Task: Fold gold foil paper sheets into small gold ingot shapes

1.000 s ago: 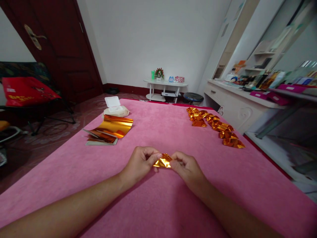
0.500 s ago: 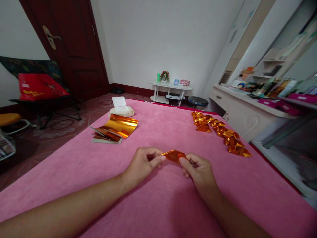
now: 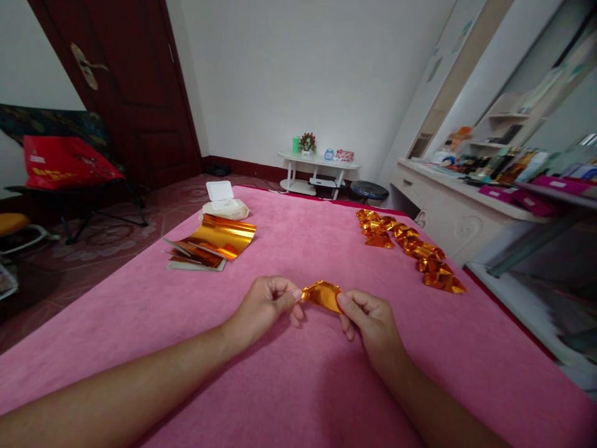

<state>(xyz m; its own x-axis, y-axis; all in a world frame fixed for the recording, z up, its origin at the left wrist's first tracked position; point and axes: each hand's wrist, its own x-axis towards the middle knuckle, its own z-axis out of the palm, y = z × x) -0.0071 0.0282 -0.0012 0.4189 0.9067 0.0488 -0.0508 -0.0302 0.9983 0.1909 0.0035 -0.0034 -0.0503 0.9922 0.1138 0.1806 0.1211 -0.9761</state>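
A folded piece of gold foil paper (image 3: 323, 295) is stretched between my two hands, just above the pink cloth (image 3: 280, 386). My left hand (image 3: 270, 305) pinches its left end between thumb and forefinger. At the other end, my right hand (image 3: 370, 317) grips the foil with thumb over the front and fingers behind. Beyond my left hand lies a stack of gold foil sheets (image 3: 224, 235), the top one curling. To the right, several folded gold foil pieces (image 3: 420, 249) sit in a crowded row.
A white wipes pack (image 3: 228, 208) with its lid up stands behind the sheets. On the right is a white dressing table (image 3: 448, 193) with bottles. A round black stool (image 3: 368, 190) and a low white table (image 3: 321, 163) are beyond the far edge. A red bag (image 3: 69, 163) rests on a chair.
The foil piece between my hands has turned so that a broader, brighter face shows, its left end now crimped. My left fingers have shifted slightly left. The view has moved a little.
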